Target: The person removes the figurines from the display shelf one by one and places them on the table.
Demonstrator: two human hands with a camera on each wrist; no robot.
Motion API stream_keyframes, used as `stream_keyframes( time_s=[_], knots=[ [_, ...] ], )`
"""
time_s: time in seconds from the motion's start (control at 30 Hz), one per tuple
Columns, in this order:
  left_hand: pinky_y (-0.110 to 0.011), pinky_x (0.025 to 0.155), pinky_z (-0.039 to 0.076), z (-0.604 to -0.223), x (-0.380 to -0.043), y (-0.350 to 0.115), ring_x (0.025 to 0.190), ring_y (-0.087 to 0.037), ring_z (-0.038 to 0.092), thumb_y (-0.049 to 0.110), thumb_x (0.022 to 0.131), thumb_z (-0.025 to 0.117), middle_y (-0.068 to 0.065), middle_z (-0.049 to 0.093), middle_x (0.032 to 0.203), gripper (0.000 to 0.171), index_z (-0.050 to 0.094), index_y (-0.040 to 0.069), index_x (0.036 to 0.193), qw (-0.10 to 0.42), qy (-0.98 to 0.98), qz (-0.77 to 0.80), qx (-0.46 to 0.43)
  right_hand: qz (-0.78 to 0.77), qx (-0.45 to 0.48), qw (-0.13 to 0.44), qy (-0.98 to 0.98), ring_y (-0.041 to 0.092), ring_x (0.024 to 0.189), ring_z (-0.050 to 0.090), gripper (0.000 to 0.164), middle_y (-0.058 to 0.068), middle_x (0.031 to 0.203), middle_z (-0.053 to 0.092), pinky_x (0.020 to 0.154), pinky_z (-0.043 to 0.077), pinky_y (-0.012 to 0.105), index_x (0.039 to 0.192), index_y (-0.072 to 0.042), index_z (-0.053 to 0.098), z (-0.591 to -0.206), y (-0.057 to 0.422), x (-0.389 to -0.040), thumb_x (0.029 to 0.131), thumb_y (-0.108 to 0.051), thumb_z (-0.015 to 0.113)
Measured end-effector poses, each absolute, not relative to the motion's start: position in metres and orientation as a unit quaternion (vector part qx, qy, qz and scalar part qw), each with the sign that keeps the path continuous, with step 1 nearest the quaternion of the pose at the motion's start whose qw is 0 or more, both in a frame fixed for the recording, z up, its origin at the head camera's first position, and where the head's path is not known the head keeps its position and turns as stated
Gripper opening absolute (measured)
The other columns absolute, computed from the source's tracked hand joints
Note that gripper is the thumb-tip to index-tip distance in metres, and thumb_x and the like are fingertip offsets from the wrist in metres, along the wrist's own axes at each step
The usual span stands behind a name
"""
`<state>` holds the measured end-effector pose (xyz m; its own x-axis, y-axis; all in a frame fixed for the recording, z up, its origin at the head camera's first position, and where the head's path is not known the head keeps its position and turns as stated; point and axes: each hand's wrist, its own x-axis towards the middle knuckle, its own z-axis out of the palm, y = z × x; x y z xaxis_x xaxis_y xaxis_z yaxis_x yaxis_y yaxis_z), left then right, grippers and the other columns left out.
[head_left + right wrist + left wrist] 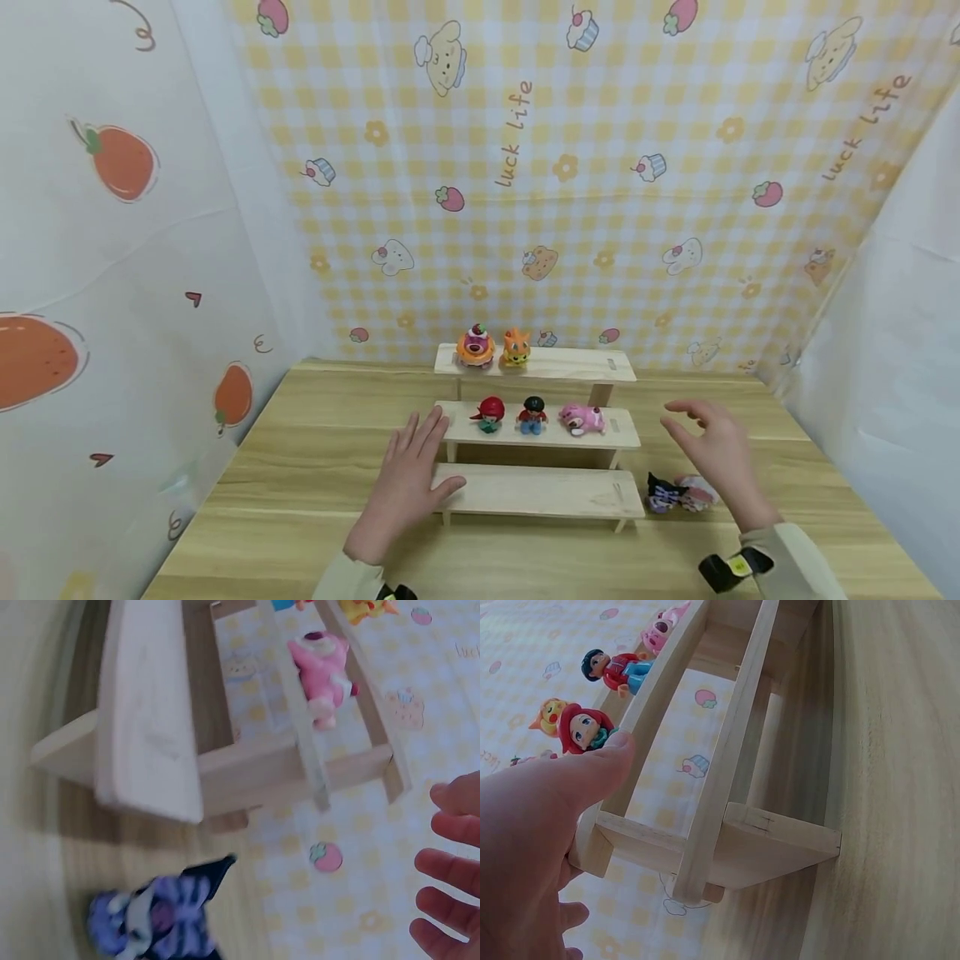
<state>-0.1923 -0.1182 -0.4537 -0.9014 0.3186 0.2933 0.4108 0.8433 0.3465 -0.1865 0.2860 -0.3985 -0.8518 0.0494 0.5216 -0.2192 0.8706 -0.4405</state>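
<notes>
A three-tier wooden stand (525,492) stands on the table. Against its left end lies my left hand (408,471), fingers extended and thumb out, touching the frame. On the middle tier sit a red-haired figurine (491,414), a black-haired figurine in a red top (532,415) and a pink bear figurine (582,419) lying down. The top tier holds a bear figurine in an orange ring (476,347) and an orange fox-like figurine (517,347). Right of the stand, my right hand (716,450) hovers with thumb and forefinger apart, holding nothing.
On the table right of the stand, below my right hand, lie a purple-and-black figurine (663,493) and a pink-and-white figurine (697,493). A yellow checked cloth (555,225) hangs behind the stand. White cloths (150,267) flank the wooden table (300,500).
</notes>
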Motion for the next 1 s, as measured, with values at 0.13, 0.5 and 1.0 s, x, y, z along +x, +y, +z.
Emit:
stream_keyframes(
  time_s=[0.13,0.5,1.0],
  knots=[
    [-0.063,0.113,0.016,-0.455,-0.193,-0.119,0.145,-0.041,0.016,0.048,0.082,0.07,-0.007,0.02,0.159,0.088,0.029,0.011,0.15,0.104,-0.954,-0.206,-0.19,0.265,0.062,0.252,-0.929,0.035,0.089,0.062,0.022,0.02,0.104,0.069,0.074,0.05,0.051,0.103,-0.005,0.071,-0.386,0.27,-0.197,0.086,-0.018,0.071],
    [-0.065,0.11,0.021,-0.457,-0.193,-0.117,0.142,-0.045,0.021,0.045,0.08,0.072,-0.009,0.021,0.159,0.09,0.029,0.009,0.15,0.114,-0.95,-0.212,-0.201,0.301,0.115,0.216,-0.922,0.029,0.092,0.063,0.019,0.013,0.101,0.07,0.084,0.052,0.049,0.101,-0.006,0.072,-0.361,0.226,-0.228,0.087,-0.019,0.07],
    [-0.065,0.11,0.022,-0.456,-0.192,-0.12,0.142,-0.044,0.022,0.044,0.081,0.072,-0.007,0.022,0.159,0.088,0.03,0.01,0.15,0.108,-0.952,-0.211,-0.193,0.325,0.185,0.212,-0.903,0.023,0.089,0.066,0.019,0.008,0.097,0.073,0.084,0.052,0.046,0.101,-0.007,0.073,-0.332,0.162,-0.269,0.088,-0.021,0.07]
  ],
)
